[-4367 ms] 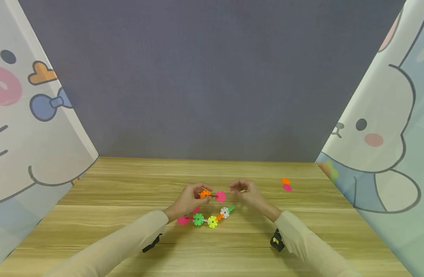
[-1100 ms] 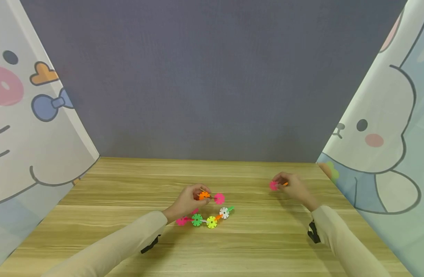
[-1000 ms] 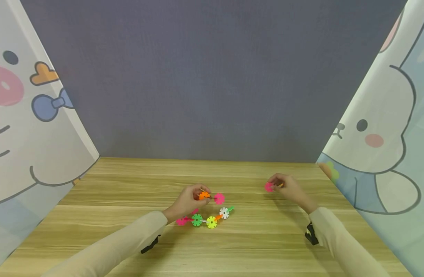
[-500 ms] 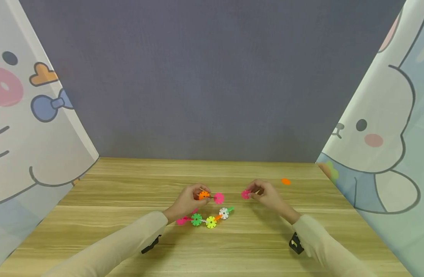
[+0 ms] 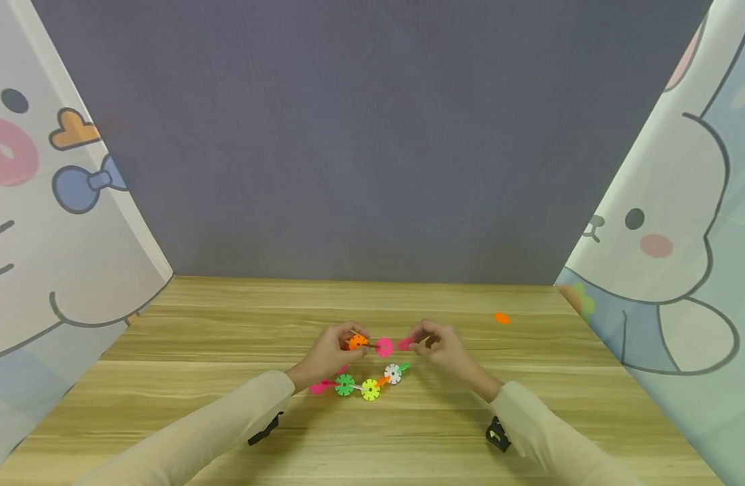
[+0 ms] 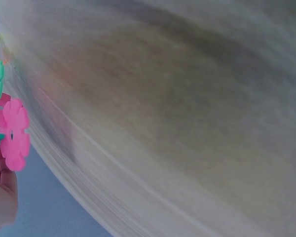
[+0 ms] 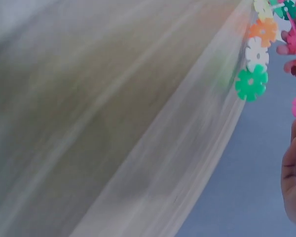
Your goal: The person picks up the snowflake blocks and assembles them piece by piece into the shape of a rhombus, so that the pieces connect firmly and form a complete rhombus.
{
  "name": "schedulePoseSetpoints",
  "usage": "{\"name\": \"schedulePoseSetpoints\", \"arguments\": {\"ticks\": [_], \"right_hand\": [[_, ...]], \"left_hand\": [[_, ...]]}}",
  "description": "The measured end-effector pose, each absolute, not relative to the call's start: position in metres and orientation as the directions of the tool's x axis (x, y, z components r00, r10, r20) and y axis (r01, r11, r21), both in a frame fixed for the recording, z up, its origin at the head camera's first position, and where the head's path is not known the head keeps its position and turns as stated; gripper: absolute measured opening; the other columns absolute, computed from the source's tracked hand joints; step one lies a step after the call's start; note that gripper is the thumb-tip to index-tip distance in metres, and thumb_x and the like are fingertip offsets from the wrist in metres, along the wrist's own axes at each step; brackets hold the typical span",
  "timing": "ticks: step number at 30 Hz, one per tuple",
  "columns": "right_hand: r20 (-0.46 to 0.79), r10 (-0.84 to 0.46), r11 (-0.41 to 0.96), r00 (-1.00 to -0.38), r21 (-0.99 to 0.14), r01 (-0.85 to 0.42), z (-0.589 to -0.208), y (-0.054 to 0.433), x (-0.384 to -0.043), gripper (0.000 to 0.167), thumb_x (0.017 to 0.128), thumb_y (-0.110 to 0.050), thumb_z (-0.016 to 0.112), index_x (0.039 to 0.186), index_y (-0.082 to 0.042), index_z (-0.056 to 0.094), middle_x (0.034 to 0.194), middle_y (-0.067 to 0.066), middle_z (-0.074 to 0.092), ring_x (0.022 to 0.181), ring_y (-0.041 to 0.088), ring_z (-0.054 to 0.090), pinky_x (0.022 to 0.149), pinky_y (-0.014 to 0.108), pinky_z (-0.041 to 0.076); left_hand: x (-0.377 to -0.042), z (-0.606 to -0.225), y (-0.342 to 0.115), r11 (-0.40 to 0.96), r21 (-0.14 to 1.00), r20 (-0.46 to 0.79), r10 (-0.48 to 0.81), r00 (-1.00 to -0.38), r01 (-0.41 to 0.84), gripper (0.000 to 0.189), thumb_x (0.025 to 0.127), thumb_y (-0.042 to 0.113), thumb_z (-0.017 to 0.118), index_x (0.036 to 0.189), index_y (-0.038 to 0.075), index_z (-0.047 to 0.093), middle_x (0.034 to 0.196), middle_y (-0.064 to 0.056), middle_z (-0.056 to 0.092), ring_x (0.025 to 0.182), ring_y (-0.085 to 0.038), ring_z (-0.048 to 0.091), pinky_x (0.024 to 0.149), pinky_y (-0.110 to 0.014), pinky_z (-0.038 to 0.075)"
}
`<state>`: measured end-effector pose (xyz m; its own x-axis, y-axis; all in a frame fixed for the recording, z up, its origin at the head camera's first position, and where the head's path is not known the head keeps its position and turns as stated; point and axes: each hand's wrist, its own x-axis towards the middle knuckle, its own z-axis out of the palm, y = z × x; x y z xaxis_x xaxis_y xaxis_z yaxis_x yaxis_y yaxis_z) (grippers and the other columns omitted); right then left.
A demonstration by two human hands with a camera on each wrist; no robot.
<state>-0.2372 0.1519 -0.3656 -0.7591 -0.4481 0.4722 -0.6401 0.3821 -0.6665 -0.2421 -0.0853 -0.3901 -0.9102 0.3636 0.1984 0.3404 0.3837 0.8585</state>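
Note:
My left hand (image 5: pixel 331 354) grips a chain of notched plastic snowflake discs near its orange disc (image 5: pixel 358 343). From that end a pink disc (image 5: pixel 383 347) points toward my right hand (image 5: pixel 443 349), which pinches another pink disc (image 5: pixel 405 344) between thumb and fingers. The two pink discs are very close; I cannot tell whether they touch. Below the hands runs a curved part with a green disc (image 5: pixel 344 385), a yellow disc (image 5: pixel 370 389), a white disc (image 5: pixel 393 374) and a green end disc (image 7: pixel 251 82). The left fingers hide some links.
One loose orange disc (image 5: pixel 502 318) lies on the wooden table (image 5: pixel 226 310) to the right, beyond my right hand. A dark grey panel (image 5: pixel 372 148) rises behind the table, with cartoon-printed panels (image 5: pixel 664 202) at both sides.
My right hand reached right, picked up the loose pink disc from beside the orange one and carried it left to the chain. The left hand has stayed almost still, holding the chain.

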Motion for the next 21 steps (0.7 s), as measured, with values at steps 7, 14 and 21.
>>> {"name": "schedulePoseSetpoints", "arguments": {"ticks": [7,14,21], "right_hand": [[0.550,-0.447,0.342,-0.706,-0.624,-0.703,-0.371,0.145,-0.237,0.011,0.073,0.015,0.065,0.080,0.007,0.062,0.077,0.020,0.065,0.068,0.033,0.061,0.051,0.026,0.048],[0.591,-0.434,0.330,-0.680,-0.598,-0.731,-0.372,0.142,-0.236,0.015,0.070,0.017,0.066,0.080,0.007,0.062,0.077,0.020,0.066,0.066,0.033,0.061,0.051,0.027,0.048],[0.626,-0.429,0.355,-0.651,-0.546,-0.759,-0.389,0.144,-0.247,0.018,0.068,0.017,0.068,0.079,0.003,0.064,0.077,0.015,0.067,0.066,0.028,0.061,0.050,0.025,0.047]], "left_hand": [[-0.251,-0.403,-0.088,0.364,0.859,0.223,0.367,-0.903,0.360,0.025,0.083,0.017,0.067,0.105,0.007,0.061,0.081,-0.007,0.066,0.046,-0.004,0.036,0.039,-0.017,0.030],[-0.248,-0.398,-0.086,0.376,0.861,0.204,0.362,-0.909,0.343,0.025,0.083,0.014,0.066,0.106,0.005,0.061,0.083,-0.009,0.066,0.049,-0.004,0.039,0.042,-0.016,0.031],[-0.234,-0.379,-0.083,0.348,0.875,0.198,0.376,-0.905,0.336,0.025,0.084,0.005,0.064,0.106,-0.004,0.059,0.080,-0.021,0.064,0.048,-0.006,0.036,0.042,-0.014,0.030]]}}
